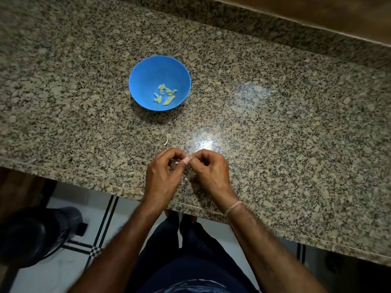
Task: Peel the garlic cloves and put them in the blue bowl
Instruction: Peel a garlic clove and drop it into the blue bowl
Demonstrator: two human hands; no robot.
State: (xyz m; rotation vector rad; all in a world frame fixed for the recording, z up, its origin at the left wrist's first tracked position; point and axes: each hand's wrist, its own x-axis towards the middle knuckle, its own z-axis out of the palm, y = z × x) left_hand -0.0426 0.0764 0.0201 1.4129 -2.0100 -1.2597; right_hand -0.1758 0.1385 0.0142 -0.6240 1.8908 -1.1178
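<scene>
Light: dim overall, from overhead
Glare: white patch on the polished speckled granite worktop [275, 123], near its front edge
Edges: bent, soft, darker toward corners

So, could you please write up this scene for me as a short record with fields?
surface: speckled granite countertop
container: round blue bowl, upright, beyond the hands
contents: several peeled pale garlic cloves in the bowl
left hand: pinches a small pinkish clove, partly hidden
right hand: pinches the same clove
scrap: thin peel strip on the countertop, between bowl and hands
</scene>
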